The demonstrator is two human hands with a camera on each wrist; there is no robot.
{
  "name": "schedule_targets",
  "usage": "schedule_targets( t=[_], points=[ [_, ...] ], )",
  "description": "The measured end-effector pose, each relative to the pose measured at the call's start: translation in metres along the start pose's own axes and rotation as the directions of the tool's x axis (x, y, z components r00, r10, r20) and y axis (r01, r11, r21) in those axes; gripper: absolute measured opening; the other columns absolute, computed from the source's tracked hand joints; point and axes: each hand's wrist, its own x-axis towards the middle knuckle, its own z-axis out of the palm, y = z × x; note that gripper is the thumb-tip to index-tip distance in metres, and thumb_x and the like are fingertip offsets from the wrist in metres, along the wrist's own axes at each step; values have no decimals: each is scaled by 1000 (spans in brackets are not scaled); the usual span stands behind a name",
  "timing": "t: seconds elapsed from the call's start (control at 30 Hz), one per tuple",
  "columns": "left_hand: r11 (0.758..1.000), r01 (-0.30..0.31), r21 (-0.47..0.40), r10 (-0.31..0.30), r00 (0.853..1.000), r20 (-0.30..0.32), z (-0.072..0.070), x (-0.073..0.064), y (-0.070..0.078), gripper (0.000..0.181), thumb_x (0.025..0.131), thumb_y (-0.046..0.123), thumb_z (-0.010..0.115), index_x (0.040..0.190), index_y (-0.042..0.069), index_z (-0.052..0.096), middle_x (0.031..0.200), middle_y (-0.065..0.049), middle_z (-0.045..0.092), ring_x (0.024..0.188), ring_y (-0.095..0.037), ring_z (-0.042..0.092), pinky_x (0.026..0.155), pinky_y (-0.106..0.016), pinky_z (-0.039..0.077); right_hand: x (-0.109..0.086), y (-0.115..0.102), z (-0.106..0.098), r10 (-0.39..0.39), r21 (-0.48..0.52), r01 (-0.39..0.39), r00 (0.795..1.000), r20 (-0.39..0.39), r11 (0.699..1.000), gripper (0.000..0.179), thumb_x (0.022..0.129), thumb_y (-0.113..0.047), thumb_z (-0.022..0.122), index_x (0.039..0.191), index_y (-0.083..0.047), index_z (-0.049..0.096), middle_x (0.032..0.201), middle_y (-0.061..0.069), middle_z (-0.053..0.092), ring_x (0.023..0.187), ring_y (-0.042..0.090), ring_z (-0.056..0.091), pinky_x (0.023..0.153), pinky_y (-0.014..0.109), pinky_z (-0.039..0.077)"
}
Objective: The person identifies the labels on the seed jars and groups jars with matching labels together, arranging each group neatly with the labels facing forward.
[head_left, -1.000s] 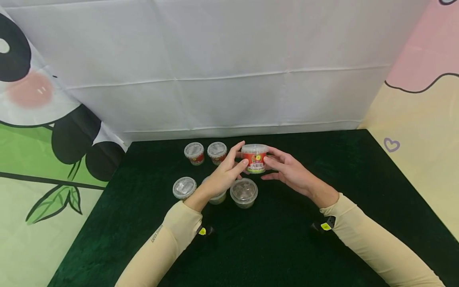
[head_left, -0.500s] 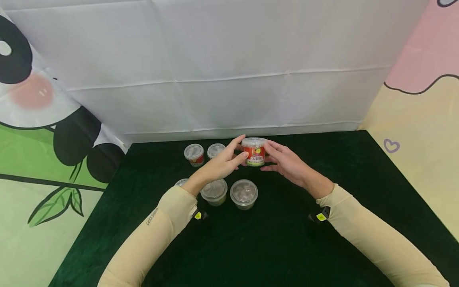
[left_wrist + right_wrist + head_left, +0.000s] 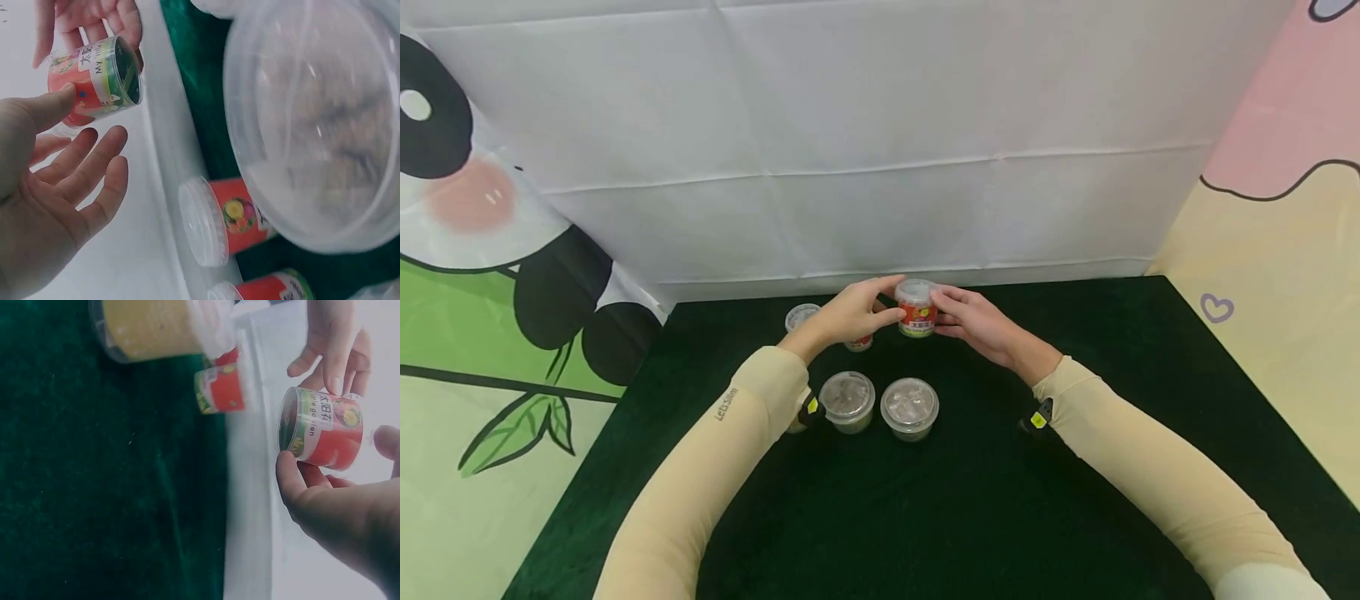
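Note:
Both hands hold a small clear plastic jar (image 3: 917, 312) with a red flower-picture label, raised above the far part of the table. On its left side, the left hand (image 3: 853, 312) grips it between thumb and fingers. The right hand (image 3: 981, 327) holds the opposite side. In the left wrist view the left thumb presses on the jar's label (image 3: 94, 81), while the lower fingers stand off it. The right wrist view shows the jar (image 3: 328, 431) tipped on its side by the camera's angle, with right fingertips at its base. Two similar jars (image 3: 859, 343) stand left, partly behind the left hand.
Nearer the person stand two wider lidded tubs (image 3: 847, 402), side by side. A third tub (image 3: 796, 427) is mostly hidden by the left wrist. A dark green cloth (image 3: 985, 500) covers the table, and a white sheet (image 3: 880, 208) hangs behind its far edge.
Both hands have carried the red-labelled jar away from the person and slightly left. The left forearm now covers more of the jars and tubs at the left.

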Motion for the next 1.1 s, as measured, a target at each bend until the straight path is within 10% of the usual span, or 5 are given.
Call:
schedule_targets(
  t=[0.4,0.7,1.1],
  points=[
    [967,80,240,-104,991,88,4,22,-22,62,101,25,66,152,0,41,131,-16,64,119,-29,62,102,-44,49,30,23,-1,71,-11,-71,997,-7,997,59,110,-34,44,159,-7,25,157,14,36,146,28,34,118,45,32],
    [880,149,451,-203,976,73,9,33,-13,56,97,31,71,144,6,53,130,-11,65,121,-28,59,106,-53,41,44,39,-2,100,18,-100,994,-53,995,57,110,-34,45,157,-6,30,156,14,38,146,29,35,118,46,31],
    [858,208,470,-254,967,36,14,29,-18,63,96,28,73,151,12,47,143,-11,58,134,-33,50,112,-69,24,49,49,11,85,9,-85,993,-81,996,56,110,-32,44,158,-7,29,157,14,37,147,28,32,118,46,30]
  ],
)
